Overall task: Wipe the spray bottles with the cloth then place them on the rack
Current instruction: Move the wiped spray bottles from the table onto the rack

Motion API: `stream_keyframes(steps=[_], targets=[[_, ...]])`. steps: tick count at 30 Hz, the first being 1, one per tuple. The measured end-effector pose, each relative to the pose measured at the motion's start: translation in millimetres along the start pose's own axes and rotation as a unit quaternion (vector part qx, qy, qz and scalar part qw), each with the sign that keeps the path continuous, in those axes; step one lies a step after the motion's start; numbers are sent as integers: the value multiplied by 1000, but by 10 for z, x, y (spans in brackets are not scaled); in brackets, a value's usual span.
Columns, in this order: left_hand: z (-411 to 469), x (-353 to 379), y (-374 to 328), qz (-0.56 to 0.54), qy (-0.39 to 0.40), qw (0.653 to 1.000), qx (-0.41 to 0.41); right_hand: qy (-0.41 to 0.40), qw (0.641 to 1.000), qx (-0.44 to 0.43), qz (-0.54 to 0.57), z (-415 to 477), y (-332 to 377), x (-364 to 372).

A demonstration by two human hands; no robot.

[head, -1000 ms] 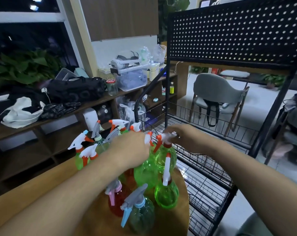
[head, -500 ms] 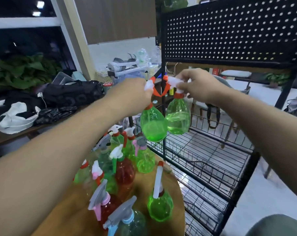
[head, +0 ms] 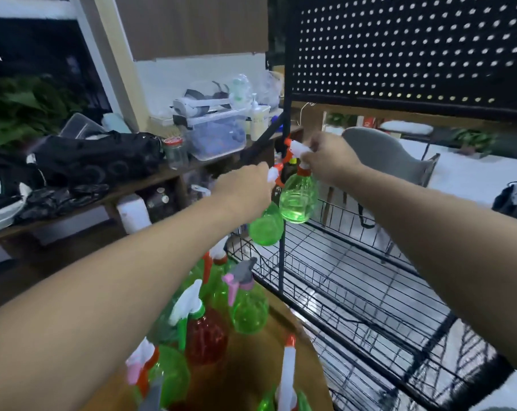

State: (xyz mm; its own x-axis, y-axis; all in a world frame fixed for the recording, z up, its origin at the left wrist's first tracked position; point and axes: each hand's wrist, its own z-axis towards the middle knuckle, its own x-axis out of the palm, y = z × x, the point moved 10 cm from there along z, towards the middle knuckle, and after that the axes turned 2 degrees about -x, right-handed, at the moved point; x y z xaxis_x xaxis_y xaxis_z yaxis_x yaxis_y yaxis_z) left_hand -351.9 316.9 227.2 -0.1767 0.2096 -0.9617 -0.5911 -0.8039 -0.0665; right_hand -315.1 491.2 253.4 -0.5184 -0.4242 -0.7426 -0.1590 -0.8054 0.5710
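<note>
Wooden worktop (head: 285,324) beside rack (head: 355,292) | left hand (head: 245,188) pinches left bottle (head: 266,228) by sprayer, right hand (head: 330,161) likewise right bottle (head: 298,201), both at rack's front post | my worry: dangling bottles clip post, slip; I see no cloth.

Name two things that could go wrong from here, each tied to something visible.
The left hand and right hand hold the lower green bottle and higher green bottle by their heads beside the rack post; a knock could loosen either. The left forearm crosses above crowded table bottles and might topple one.
</note>
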Motion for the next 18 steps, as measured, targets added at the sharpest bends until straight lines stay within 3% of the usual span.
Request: stream_keyframes(steps=[8,12,18], targets=[[430,728,305,33,51,998,-4,31,998,39,-31,348,-175,689],[515,832,379,-9,63,998,10,34,995,42,-79,442,-320,985],[582,932,380,-41,83,996,7,21,997,28,-65,412,-419,1172]])
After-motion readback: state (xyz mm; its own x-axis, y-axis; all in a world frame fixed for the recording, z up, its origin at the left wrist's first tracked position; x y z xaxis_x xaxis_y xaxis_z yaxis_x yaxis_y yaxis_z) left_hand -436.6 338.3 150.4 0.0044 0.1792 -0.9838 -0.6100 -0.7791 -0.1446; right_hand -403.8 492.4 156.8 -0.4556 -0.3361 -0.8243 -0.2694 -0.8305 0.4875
